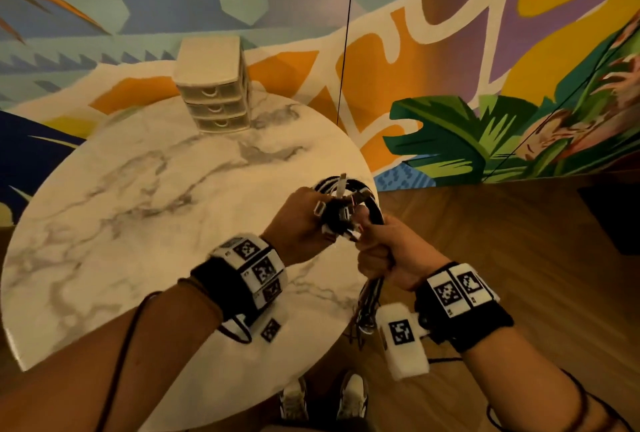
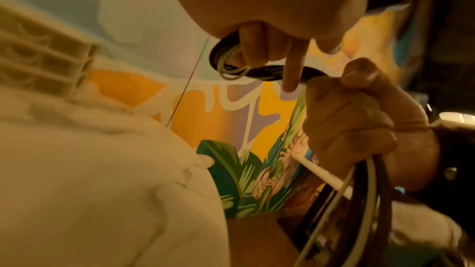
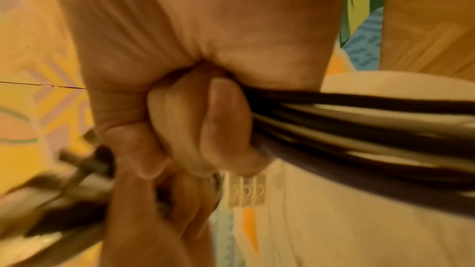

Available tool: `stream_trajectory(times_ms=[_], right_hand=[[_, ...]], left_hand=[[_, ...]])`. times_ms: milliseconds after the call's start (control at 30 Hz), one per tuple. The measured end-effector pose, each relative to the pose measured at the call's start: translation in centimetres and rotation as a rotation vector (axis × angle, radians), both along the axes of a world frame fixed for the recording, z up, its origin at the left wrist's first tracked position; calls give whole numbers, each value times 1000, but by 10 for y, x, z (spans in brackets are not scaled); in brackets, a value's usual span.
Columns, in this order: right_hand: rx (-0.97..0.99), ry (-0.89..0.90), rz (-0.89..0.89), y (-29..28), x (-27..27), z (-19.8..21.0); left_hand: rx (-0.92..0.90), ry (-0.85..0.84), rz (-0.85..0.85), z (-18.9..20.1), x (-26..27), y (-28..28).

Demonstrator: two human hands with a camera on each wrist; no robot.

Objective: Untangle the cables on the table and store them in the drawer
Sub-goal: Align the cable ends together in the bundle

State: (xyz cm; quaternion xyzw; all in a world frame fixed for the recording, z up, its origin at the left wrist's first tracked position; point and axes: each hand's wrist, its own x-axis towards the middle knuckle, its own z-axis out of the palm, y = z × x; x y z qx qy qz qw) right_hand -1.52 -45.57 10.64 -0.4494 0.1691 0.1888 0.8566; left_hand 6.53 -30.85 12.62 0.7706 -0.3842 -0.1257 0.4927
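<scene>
Both fists (image 1: 381,255) round smooth black-and-white cables (image 1: 372,205), marble tabletop (image 1: 138,189).

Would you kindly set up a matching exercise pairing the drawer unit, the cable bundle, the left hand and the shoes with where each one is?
Things:
1. drawer unit
2. cable bundle
3. left hand
4. shoes

Places or states:
A. on the floor below the table edge
B. gripping the connector ends
C. at the far side of the marble table, drawers closed
D. held in both hands, above the table's right edge

Pairs: 1-C, 2-D, 3-B, 4-A
</scene>
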Motion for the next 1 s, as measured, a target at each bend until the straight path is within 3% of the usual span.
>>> stream_trajectory(times_ms=[133, 267, 333, 467, 600, 667, 767, 900, 1000], right_hand=[[-135, 27, 171, 11, 11, 13], [-270, 92, 154, 19, 23, 17], [-397, 105, 120, 21, 28, 18], [-1139, -26, 90, 30, 22, 7], [-1404, -90, -62, 35, 20, 1], [-1244, -7, -114, 20, 22, 5], [-626, 84, -169, 3, 19, 27], [-106, 92, 63, -1, 13, 32], [127, 74, 220, 6, 12, 30]], left_hand=[[-42, 467, 81, 2, -5, -17], [-145, 597, 278, -3, -1, -24], [-167, 598, 411, -7, 5, -27], [-153, 524, 625, -15, 13, -43], [-159, 558, 706, -16, 2, -62], [-249, 553, 611, -13, -4, -62], [-329, 622, 357, -12, -4, -46], [-197, 772, 24, -7, 5, -30], [-178, 830, -68, 4, 5, -26]])
